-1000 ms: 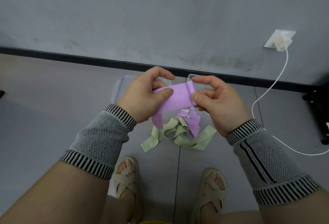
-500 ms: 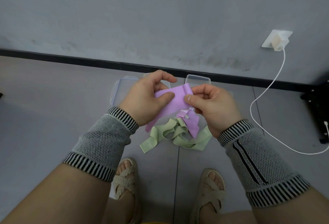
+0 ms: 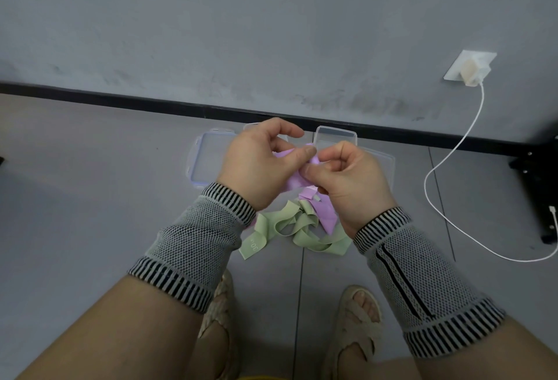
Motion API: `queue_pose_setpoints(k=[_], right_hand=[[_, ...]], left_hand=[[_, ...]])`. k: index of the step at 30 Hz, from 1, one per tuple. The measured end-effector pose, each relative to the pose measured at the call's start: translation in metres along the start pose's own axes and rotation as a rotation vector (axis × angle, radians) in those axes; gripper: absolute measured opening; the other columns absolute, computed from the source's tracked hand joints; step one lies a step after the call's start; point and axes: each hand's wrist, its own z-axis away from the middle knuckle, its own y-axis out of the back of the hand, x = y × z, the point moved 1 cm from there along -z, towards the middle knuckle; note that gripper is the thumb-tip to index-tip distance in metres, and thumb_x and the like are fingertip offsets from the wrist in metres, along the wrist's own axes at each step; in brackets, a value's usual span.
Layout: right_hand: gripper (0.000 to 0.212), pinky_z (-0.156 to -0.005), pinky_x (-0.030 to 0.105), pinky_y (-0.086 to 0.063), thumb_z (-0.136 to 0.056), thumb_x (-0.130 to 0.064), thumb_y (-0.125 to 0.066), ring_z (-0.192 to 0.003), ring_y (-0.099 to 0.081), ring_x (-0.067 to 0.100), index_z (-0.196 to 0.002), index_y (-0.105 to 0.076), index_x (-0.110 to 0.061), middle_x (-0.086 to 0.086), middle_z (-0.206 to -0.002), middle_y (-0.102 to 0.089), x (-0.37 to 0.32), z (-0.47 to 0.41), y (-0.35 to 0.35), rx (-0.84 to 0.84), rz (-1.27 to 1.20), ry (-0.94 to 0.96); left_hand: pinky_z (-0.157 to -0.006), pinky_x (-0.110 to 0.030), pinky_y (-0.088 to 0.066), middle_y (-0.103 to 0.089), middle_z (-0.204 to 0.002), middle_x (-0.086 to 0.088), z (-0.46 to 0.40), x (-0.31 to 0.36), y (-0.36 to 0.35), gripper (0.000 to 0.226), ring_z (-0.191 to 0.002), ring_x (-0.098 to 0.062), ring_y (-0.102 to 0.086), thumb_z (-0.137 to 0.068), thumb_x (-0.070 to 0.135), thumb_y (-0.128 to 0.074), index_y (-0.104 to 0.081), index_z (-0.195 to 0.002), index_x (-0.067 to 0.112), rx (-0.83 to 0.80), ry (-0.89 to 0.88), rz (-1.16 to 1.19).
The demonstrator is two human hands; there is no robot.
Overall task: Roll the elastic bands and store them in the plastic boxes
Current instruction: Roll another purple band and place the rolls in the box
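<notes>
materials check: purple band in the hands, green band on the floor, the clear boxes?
Purple band: looks like thin matte rubber or latex sheet; it creases softly where both hands pinch it. Green band: likely the same stuff, a flat matte ribbon lying in limp loops, with pale print at one end. Plastic boxes: clear, rigid, glossy plastic; the floor shows through the walls.

Bare indoor room (grey wall (image 3: 271,32), tiled floor (image 3: 75,198))

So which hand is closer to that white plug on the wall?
The right hand. The white plug sits up on the wall, off to that hand's right. The left hand is on the far side of the right hand from it, pinching the purple band.
</notes>
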Motion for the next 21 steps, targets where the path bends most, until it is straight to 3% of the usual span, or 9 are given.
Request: queue_pose_setpoints(k=[5,9,12,16,18,21], right_hand=[[0.026,-0.061,0.03,-0.048,-0.072,-0.015,-0.08,-0.059,-0.053,0.012,-0.081,-0.056,-0.022,-0.002,-0.064,-0.055,-0.001,0.002,-0.003,0.012,0.118,0.111],[0.052,-0.075,0.033,-0.056,-0.071,-0.013,-0.08,-0.08,-0.065,0.019,-0.109,-0.052,-0.035,-0.002,-0.086,-0.067,-0.005,0.004,0.007,-0.226,0.202,0.186],[0.065,-0.081,0.032,-0.056,-0.075,-0.003,-0.075,-0.083,-0.068,0.018,-0.121,-0.046,-0.037,-0.003,-0.083,-0.072,-0.007,0.008,0.014,-0.363,0.178,0.217],[0.061,-0.082,0.038,-0.054,-0.076,0.002,-0.071,-0.078,-0.067,0.029,-0.117,-0.053,-0.039,0.005,-0.076,-0.071,-0.01,0.011,0.014,-0.438,0.102,0.214],[0.056,-0.081,0.039,-0.053,-0.073,-0.005,-0.073,-0.075,-0.064,0.028,-0.116,-0.055,-0.037,0.009,-0.074,-0.069,-0.012,0.011,0.014,-0.454,0.074,0.203],[0.047,-0.075,0.031,-0.055,-0.071,-0.015,-0.068,-0.068,-0.065,0.019,-0.115,-0.057,-0.028,0.005,-0.067,-0.067,-0.014,0.011,0.017,-0.449,0.038,0.174]], left_hand=[[-0.069,-0.023,-0.052,-0.069,-0.07,0.005,0.0,0.001,0.005,0.016,-0.068,-0.005,-0.064,-0.079,0.025,-0.072,-0.059,-0.084,0.034,-0.013,0.036,0.037],[-0.065,-0.021,-0.052,-0.071,-0.078,-0.004,0.001,0.002,0.014,0.019,-0.066,-0.006,-0.063,-0.081,0.015,-0.07,-0.06,-0.091,0.028,-0.056,0.074,0.155],[-0.057,-0.019,-0.05,-0.069,-0.072,-0.002,0.003,0.0,0.019,0.023,-0.06,-0.005,-0.061,-0.082,0.01,-0.069,-0.059,-0.096,0.025,-0.139,0.093,0.251],[-0.061,-0.026,-0.05,-0.069,-0.07,0.002,0.002,-0.005,0.022,0.028,-0.061,-0.01,-0.062,-0.082,0.01,-0.069,-0.058,-0.103,0.026,-0.223,0.105,0.298],[-0.062,-0.028,-0.051,-0.07,-0.072,0.001,0.002,-0.006,0.023,0.03,-0.062,-0.012,-0.063,-0.082,0.01,-0.069,-0.058,-0.106,0.025,-0.242,0.101,0.307],[-0.058,-0.021,-0.049,-0.07,-0.071,0.001,0.003,-0.003,0.023,0.029,-0.061,-0.008,-0.063,-0.084,0.006,-0.065,-0.057,-0.105,0.025,-0.255,0.091,0.292]])
